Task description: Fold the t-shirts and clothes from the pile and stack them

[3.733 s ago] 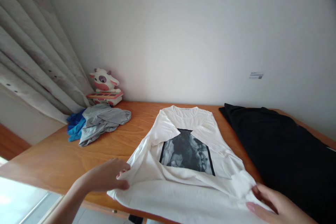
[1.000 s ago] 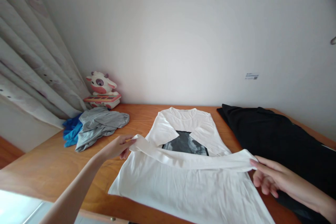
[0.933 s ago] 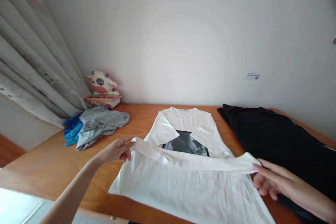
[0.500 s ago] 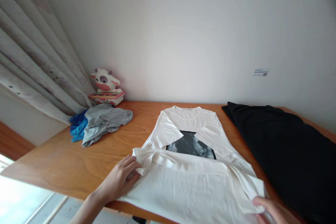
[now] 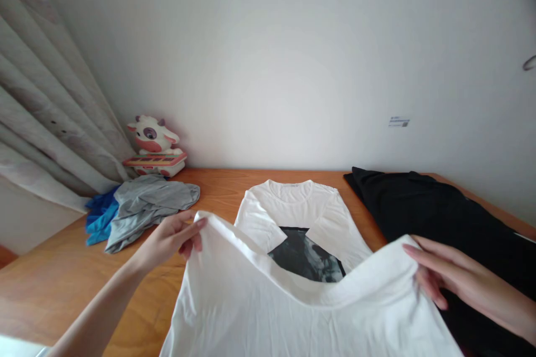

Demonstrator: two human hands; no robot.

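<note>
A white shirt (image 5: 288, 312) with a dark printed picture on its chest lies with its neckline toward the wall and its sleeves folded inward over the print. My left hand (image 5: 178, 237) pinches the left corner of its lower edge. The right corner is pinched between the thumb and fingers of my right hand (image 5: 439, 268). Between both hands the edge is raised off the table and sags in the middle, covering the lower part of the print.
On the wooden table (image 5: 221, 187), a grey cloth (image 5: 146, 201) lies over a blue cloth (image 5: 100, 217) at the left. Behind them sits a cow toy with a keyboard (image 5: 154, 148), beside a curtain (image 5: 54, 106). A black garment (image 5: 402, 201) is spread at the right.
Both hands have lifted the shirt's lower edge up off the table, the right hand clearly higher than before. The view has shifted slightly to the right.
</note>
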